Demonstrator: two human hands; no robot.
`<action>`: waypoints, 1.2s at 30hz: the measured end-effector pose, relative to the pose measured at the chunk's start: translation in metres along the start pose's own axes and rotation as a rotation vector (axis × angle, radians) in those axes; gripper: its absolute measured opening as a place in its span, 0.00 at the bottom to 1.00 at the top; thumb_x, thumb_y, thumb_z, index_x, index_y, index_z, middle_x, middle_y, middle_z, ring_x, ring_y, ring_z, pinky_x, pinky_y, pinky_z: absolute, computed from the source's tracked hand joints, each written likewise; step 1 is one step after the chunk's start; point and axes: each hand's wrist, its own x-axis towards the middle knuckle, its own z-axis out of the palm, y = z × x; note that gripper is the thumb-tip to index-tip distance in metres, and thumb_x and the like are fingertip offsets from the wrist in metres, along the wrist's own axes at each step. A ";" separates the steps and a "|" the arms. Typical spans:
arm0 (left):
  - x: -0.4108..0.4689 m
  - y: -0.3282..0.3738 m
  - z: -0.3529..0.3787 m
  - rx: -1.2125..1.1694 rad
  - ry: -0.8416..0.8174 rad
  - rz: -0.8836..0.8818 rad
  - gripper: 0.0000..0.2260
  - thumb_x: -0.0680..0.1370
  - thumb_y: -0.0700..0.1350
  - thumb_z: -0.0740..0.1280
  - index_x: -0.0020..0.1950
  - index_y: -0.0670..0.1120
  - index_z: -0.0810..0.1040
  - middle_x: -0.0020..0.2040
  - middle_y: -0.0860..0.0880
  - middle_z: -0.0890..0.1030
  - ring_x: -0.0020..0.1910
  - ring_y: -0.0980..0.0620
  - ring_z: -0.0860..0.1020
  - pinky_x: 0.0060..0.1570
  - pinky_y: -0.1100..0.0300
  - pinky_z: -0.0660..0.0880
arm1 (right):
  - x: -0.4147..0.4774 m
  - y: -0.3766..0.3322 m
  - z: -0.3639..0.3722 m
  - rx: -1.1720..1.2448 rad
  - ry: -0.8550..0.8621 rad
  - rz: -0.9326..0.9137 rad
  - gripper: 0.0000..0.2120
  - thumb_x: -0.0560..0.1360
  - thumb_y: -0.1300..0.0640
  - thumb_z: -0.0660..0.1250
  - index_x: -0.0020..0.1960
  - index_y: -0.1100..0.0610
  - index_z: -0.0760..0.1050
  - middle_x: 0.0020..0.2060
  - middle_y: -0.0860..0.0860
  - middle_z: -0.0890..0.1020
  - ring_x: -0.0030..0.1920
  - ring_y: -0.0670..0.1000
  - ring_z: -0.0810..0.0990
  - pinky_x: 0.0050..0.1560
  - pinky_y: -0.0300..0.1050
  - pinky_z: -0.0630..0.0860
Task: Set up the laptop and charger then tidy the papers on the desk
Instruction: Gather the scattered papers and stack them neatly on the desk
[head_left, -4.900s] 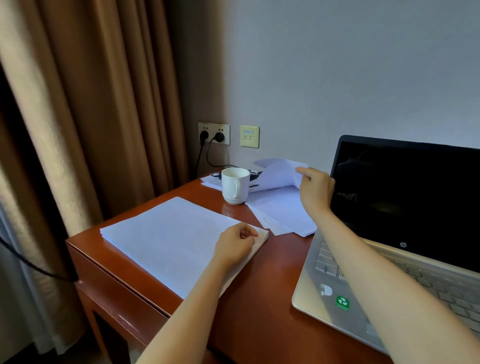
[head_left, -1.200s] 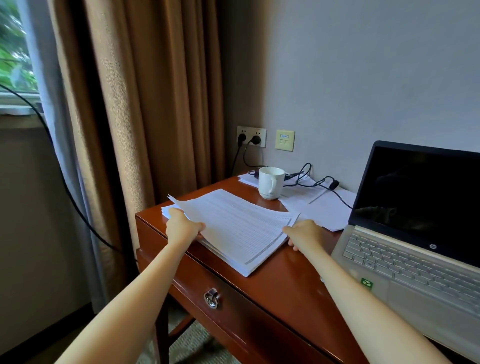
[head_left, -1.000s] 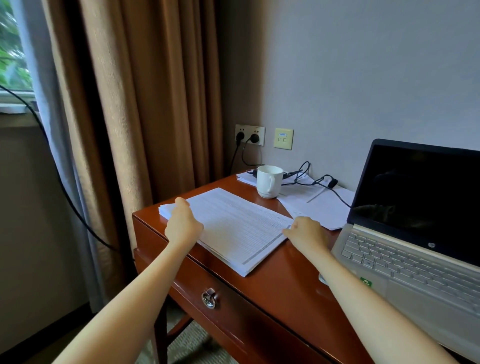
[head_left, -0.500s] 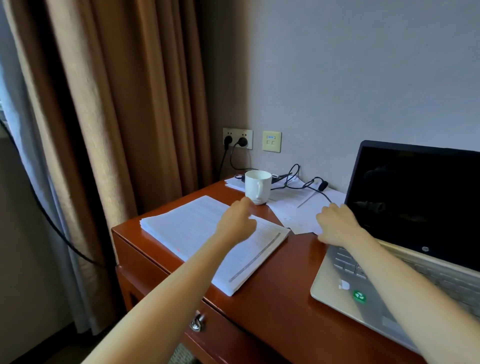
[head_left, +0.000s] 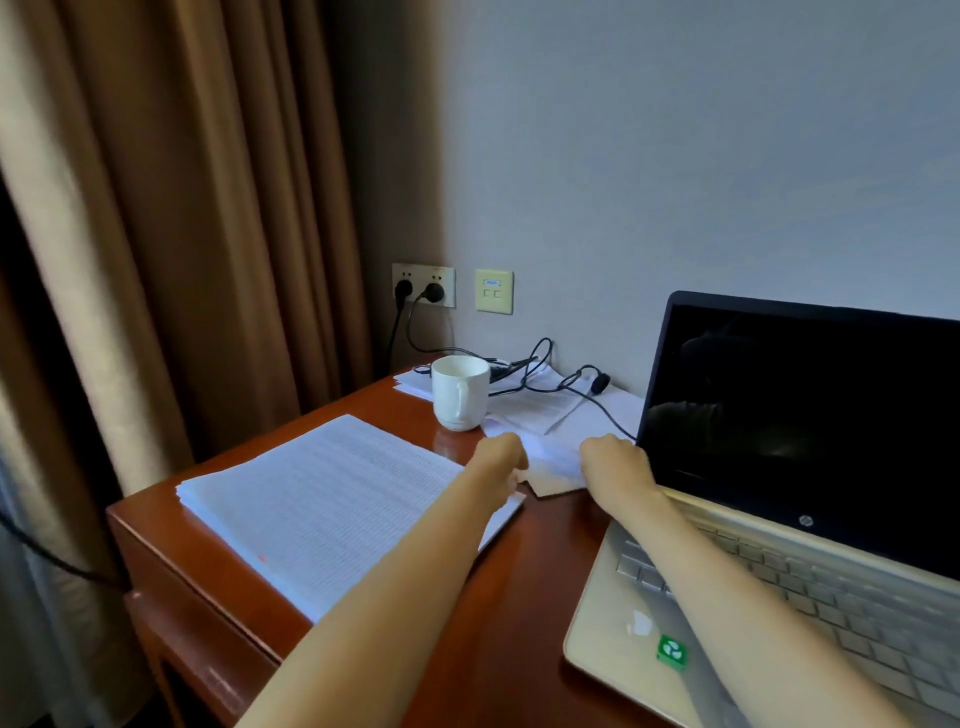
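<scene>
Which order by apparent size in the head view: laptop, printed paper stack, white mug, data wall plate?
1. laptop, nearest and cut off by the frame
2. printed paper stack
3. white mug
4. data wall plate, farthest back, so its true size against the mug is unsure

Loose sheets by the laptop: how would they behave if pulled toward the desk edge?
Probably floppy: the loose sheets curl at the near corner. The cable lying across them would likely drag along, possibly nudging the mug.
</scene>
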 end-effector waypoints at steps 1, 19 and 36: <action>0.004 0.001 -0.001 -0.081 -0.018 -0.033 0.19 0.76 0.30 0.54 0.68 0.37 0.64 0.51 0.38 0.71 0.48 0.42 0.73 0.54 0.51 0.70 | 0.003 0.000 0.000 0.089 0.000 0.046 0.12 0.76 0.68 0.55 0.55 0.63 0.74 0.55 0.59 0.77 0.56 0.60 0.76 0.50 0.46 0.72; 0.054 0.005 0.028 -0.027 0.061 -0.060 0.04 0.79 0.35 0.59 0.44 0.38 0.70 0.36 0.43 0.72 0.33 0.48 0.72 0.34 0.57 0.71 | 0.006 0.008 -0.001 0.270 -0.045 -0.045 0.10 0.76 0.57 0.60 0.55 0.59 0.73 0.52 0.58 0.78 0.53 0.60 0.76 0.43 0.45 0.69; 0.049 0.040 0.042 0.032 0.014 0.071 0.16 0.80 0.40 0.62 0.66 0.35 0.69 0.47 0.41 0.77 0.43 0.48 0.74 0.46 0.55 0.72 | 0.011 0.019 -0.021 0.348 0.173 0.120 0.15 0.80 0.62 0.53 0.61 0.58 0.73 0.57 0.58 0.78 0.57 0.60 0.76 0.51 0.46 0.72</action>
